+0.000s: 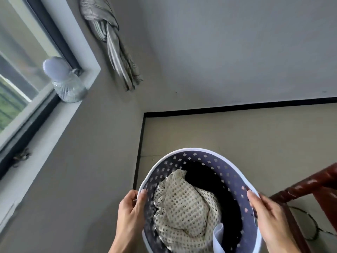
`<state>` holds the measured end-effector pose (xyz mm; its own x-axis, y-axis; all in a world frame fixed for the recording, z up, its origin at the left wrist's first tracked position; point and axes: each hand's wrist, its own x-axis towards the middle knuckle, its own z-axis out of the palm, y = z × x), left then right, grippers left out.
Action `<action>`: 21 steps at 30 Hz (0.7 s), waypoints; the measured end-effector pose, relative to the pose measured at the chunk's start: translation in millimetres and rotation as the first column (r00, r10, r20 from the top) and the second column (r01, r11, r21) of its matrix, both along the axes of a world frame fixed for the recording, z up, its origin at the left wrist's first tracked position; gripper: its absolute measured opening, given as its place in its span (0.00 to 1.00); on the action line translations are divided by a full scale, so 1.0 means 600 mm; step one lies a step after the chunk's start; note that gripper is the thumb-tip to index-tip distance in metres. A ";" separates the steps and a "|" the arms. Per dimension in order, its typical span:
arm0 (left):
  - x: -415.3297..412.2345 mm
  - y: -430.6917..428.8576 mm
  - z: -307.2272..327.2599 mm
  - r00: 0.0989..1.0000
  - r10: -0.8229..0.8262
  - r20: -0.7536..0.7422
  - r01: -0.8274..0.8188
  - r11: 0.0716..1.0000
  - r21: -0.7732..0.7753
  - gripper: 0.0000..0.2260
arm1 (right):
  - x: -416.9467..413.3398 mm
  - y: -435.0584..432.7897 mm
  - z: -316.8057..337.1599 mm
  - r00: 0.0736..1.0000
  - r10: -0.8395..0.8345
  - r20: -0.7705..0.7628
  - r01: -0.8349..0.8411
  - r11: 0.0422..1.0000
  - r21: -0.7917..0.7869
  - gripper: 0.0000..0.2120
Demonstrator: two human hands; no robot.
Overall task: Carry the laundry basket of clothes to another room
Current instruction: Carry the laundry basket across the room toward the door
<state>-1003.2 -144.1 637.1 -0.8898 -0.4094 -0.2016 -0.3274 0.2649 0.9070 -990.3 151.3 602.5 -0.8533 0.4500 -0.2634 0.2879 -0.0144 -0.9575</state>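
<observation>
Head view. The laundry basket [198,154], round, perforated and white-rimmed, was held low in the frame above a beige floor [237,132] edged by a black skirting line [237,106]. The left hand [130,210] gripped the basket's left rim; the right hand [268,214] gripped its right rim. Inside lay a cream mesh garment [182,207] beside dark clothing [200,172]. Grey walls met at a corner where a knotted curtain [111,42] hung. A ribbed glass jar [67,88] stood on the window sill [45,125]. A red-brown wooden rail [310,185] lay just right of the basket.
</observation>
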 end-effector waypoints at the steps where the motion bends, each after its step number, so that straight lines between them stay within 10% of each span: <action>1: -0.037 0.009 0.000 1.000 -0.018 -0.001 0.018 1.000 -0.011 0.18 | -0.033 0.008 0.000 1.000 0.000 -0.006 0.000 1.000 0.016 0.07; 21: -0.769 0.147 -0.009 0.954 -0.301 0.007 0.301 0.954 -0.008 0.17 | -0.644 0.138 -0.018 0.981 -0.187 0.044 0.186 0.982 0.027 0.14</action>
